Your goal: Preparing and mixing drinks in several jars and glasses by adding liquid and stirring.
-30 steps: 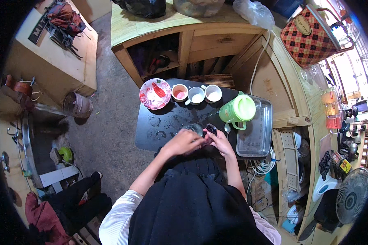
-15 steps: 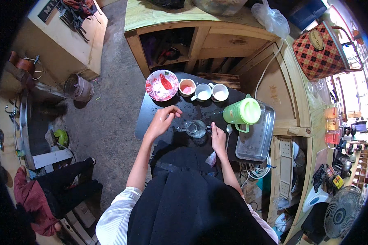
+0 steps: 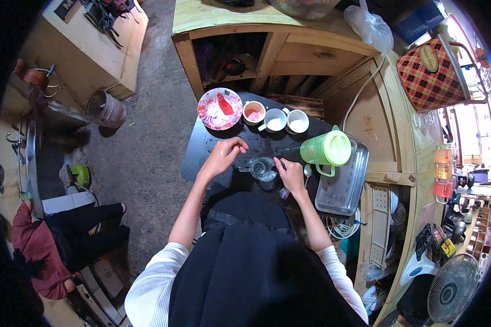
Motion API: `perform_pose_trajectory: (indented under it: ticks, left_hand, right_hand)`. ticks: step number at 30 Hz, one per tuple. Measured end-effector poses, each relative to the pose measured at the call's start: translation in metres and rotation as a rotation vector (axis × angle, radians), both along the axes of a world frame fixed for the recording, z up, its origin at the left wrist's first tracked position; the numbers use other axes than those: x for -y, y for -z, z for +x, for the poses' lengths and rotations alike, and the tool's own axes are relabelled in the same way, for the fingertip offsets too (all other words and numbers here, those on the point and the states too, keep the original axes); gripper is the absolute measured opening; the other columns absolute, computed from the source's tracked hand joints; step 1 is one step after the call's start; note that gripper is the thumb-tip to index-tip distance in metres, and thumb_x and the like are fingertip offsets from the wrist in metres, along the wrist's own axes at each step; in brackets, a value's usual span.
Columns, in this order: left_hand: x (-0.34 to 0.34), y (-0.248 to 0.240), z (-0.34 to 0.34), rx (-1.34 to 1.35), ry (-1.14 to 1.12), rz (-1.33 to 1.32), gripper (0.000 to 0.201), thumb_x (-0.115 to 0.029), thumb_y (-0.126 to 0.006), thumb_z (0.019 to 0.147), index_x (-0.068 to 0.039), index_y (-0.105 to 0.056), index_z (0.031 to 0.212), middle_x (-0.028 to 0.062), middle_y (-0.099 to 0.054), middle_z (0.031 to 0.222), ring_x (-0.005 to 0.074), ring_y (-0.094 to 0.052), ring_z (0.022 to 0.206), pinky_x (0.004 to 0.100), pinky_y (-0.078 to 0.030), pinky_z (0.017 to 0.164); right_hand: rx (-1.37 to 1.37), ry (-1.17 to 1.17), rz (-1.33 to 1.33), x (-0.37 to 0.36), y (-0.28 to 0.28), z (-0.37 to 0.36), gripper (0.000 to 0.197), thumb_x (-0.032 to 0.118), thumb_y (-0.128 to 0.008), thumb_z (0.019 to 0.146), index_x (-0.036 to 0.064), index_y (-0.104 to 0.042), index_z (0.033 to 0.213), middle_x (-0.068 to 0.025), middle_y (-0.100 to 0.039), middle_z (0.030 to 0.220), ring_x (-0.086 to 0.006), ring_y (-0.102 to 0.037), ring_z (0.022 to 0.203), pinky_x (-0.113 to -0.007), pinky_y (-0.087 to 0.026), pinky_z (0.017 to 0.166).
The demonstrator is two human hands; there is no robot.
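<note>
A clear glass mug (image 3: 262, 169) with a side handle stands near the front of the black table (image 3: 193, 158), its handle toward the left. My right hand (image 3: 292, 175) is at the mug's right side, its fingers closed on a small dark piece I cannot make out. My left hand (image 3: 222, 156) hovers above the table to the upper left of the mug. Its fingers are loosely bent, and nothing shows in them. A spoon (image 3: 308, 171) lies just right of my right hand. Beyond that stands a green lidded pitcher (image 3: 333, 149).
Along the table's far edge stand a red-and-white bowl (image 3: 206, 111) holding a red piece and three cups, including a white mug (image 3: 297, 121). A clear rectangular tray (image 3: 341, 193) sits at the right. A wooden cabinet (image 3: 305, 57) rises behind. At lower left is another person (image 3: 41, 250).
My left hand has shifted slightly right, its fingers more curled. My right hand stays at the mug's right side, turned a little. The whole view has tilted slightly.
</note>
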State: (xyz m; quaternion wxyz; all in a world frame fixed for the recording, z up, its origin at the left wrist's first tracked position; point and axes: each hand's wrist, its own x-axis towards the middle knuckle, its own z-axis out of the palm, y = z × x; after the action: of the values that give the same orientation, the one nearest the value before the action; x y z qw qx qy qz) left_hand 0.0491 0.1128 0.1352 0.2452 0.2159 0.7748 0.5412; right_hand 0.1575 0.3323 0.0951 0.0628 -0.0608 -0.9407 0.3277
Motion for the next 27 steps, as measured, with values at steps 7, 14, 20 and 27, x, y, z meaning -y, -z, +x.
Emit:
perform_pose_trajectory:
  ticks: [7, 14, 20, 27]
  left_hand:
    - [0.004, 0.003, 0.002, 0.025, -0.015, -0.014, 0.024, -0.010, -0.038, 0.088, 0.002, -0.058, 0.091, 0.0095, -0.062, 0.078, 0.0168, -0.060, 0.074, 0.0302, -0.047, 0.069]
    - [0.001, 0.001, 0.004, 0.037, -0.055, -0.047, 0.024, -0.018, -0.039, 0.092, -0.001, -0.055, 0.098, 0.0102, -0.063, 0.077, 0.0190, -0.060, 0.071, 0.0320, -0.047, 0.066]
    - [0.002, 0.004, 0.004, -0.003, -0.019, -0.024, 0.023, -0.018, -0.040, 0.091, -0.002, -0.050, 0.103, 0.0103, -0.063, 0.079, 0.0188, -0.059, 0.071, 0.0322, -0.047, 0.066]
    - [0.002, -0.001, 0.006, 0.063, -0.038, -0.050, 0.024, -0.019, -0.040, 0.092, -0.002, -0.049, 0.106, 0.0099, -0.063, 0.078, 0.0180, -0.059, 0.070, 0.0320, -0.046, 0.065]
  right_hand:
    - [-0.051, 0.016, -0.017, 0.004, 0.002, 0.001, 0.038, 0.029, -0.055, 0.086, -0.0009, -0.058, 0.064, -0.0213, -0.054, 0.057, -0.0368, -0.056, 0.054, -0.042, -0.040, 0.048]
    - [-0.046, 0.003, -0.010, 0.007, 0.000, 0.000, 0.034, 0.026, -0.056, 0.086, -0.0011, -0.060, 0.067, -0.0200, -0.055, 0.058, -0.0357, -0.056, 0.054, -0.041, -0.040, 0.047]
    - [-0.100, 0.002, -0.040, 0.015, -0.005, -0.001, 0.029, 0.023, -0.058, 0.085, -0.0009, -0.060, 0.068, -0.0184, -0.056, 0.058, -0.0335, -0.057, 0.054, -0.039, -0.040, 0.046]
    - [-0.130, 0.013, -0.058, 0.016, -0.006, -0.001, 0.028, 0.021, -0.057, 0.085, -0.0003, -0.060, 0.068, -0.0171, -0.057, 0.060, -0.0325, -0.057, 0.053, -0.037, -0.040, 0.046]
